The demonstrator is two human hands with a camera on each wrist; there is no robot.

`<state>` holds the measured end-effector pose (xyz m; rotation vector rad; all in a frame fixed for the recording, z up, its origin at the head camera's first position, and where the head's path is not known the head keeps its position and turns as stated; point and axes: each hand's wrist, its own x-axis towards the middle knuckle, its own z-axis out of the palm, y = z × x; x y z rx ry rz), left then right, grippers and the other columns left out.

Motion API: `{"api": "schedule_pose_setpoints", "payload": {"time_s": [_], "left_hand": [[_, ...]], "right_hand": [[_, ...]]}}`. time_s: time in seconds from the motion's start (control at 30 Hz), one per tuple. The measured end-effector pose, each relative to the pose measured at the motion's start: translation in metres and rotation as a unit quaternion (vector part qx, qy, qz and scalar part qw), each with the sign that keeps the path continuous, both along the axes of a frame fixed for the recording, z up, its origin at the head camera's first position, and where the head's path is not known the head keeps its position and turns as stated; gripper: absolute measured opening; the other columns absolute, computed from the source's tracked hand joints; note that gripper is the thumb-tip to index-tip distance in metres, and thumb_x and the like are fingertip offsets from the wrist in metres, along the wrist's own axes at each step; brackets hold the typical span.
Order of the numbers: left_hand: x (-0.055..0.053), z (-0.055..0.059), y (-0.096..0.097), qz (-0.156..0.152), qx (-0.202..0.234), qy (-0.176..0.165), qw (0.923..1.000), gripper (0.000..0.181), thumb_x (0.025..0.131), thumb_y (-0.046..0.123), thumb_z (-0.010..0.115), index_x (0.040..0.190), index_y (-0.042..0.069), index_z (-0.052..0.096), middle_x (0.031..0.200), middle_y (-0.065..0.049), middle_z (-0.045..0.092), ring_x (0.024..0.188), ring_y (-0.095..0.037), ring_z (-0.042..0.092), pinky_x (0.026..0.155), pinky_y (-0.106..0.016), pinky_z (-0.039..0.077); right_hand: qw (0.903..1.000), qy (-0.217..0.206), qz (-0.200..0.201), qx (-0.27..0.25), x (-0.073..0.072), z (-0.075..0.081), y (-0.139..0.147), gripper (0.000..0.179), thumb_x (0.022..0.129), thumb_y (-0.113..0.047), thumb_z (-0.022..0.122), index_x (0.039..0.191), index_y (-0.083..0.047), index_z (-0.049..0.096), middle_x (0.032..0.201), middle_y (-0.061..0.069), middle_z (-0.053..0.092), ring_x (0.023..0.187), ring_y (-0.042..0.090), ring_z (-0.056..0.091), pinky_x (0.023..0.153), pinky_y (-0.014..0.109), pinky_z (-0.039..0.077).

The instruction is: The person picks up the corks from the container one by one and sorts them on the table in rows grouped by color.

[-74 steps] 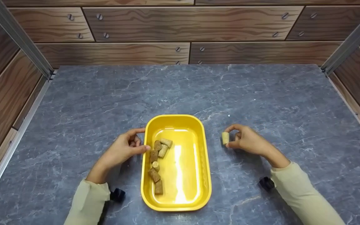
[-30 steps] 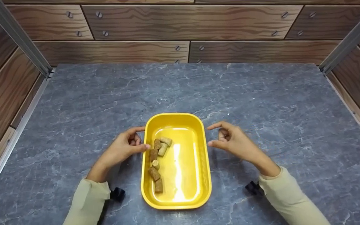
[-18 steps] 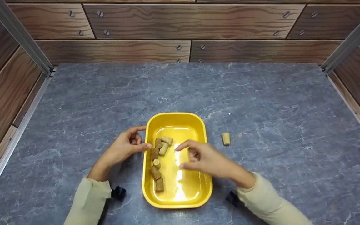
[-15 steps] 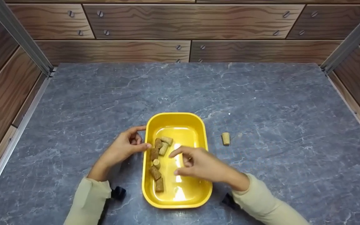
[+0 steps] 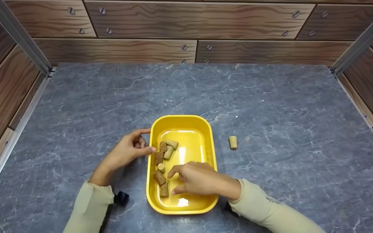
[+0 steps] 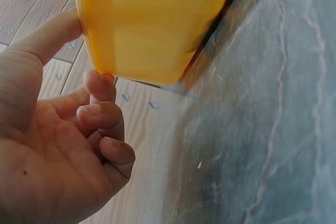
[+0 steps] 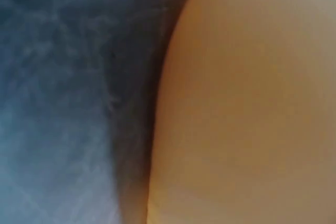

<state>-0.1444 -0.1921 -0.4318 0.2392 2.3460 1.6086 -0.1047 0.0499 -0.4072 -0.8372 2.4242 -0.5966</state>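
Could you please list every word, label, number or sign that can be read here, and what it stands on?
No readable text in any view.
Pale beige fabric right sleeve: small grey mark, too blurred to tell if it is lettering.
Yellow rounded tray, brown and tan cylindrical corks: none that I can make out.

Yellow tray (image 5: 182,122), tan and brown corks (image 5: 159,158), white-veined blue-grey tabletop (image 5: 290,145).

Head view: right hand (image 5: 197,179) hides part of tray (image 5: 182,212), right rim included; left sleeve (image 5: 87,207) and right sleeve (image 5: 264,205) run off bottom. White speck (image 5: 236,116) too small to identify. Left wrist view: left hand (image 6: 58,150) cut at left, tray at top. Right wrist view blurred.
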Motion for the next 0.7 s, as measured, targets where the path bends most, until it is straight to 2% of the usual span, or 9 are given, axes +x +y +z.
{"api": "schedule_pose_setpoints", "payload": {"time_s": [0.2, 0.4, 0.57, 0.7], "left_hand": [[-0.001, 0.001, 0.000, -0.002, -0.003, 0.000, 1.0000, 0.065, 0.083, 0.016, 0.075, 0.137, -0.004, 0.046, 0.078, 0.000, 0.048, 0.064, -0.008, 0.040, 0.056, -0.018, 0.035], [-0.001, -0.001, 0.000, 0.000, -0.003, -0.001, 1.0000, 0.065, 0.082, 0.016, 0.076, 0.137, -0.003, 0.047, 0.077, 0.001, 0.048, 0.063, -0.008, 0.040, 0.056, -0.018, 0.035], [-0.001, -0.002, 0.000, 0.002, 0.018, -0.012, 0.9998, 0.064, 0.081, 0.012, 0.076, 0.136, -0.005, 0.047, 0.076, 0.002, 0.047, 0.062, -0.006, 0.040, 0.056, -0.018, 0.035], [-0.002, -0.003, 0.001, 0.007, 0.029, -0.019, 0.9994, 0.064, 0.081, 0.010, 0.075, 0.136, -0.005, 0.047, 0.076, 0.002, 0.047, 0.061, -0.005, 0.040, 0.056, -0.017, 0.035]], "right_hand": [[0.9998, 0.011, 0.010, 0.014, 0.004, -0.007, -0.004, 0.041, 0.077, -0.039, 0.079, 0.111, -0.020, 0.069, 0.066, -0.009, 0.053, 0.059, 0.006, 0.045, 0.053, 0.023, 0.036], [0.9987, 0.024, 0.021, 0.039, 0.009, -0.012, -0.012, 0.040, 0.079, -0.043, 0.075, 0.112, -0.023, 0.068, 0.065, -0.011, 0.048, 0.062, 0.008, 0.045, 0.056, 0.025, 0.037], [0.9974, 0.051, 0.025, 0.044, 0.012, -0.014, -0.017, 0.035, 0.079, -0.044, 0.075, 0.107, -0.023, 0.069, 0.071, -0.011, 0.060, 0.065, 0.007, 0.053, 0.058, 0.027, 0.040], [0.9967, 0.060, 0.029, 0.045, 0.013, -0.015, -0.019, 0.029, 0.079, -0.043, 0.074, 0.100, -0.023, 0.070, 0.067, -0.011, 0.057, 0.060, 0.007, 0.050, 0.054, 0.026, 0.038]]}}
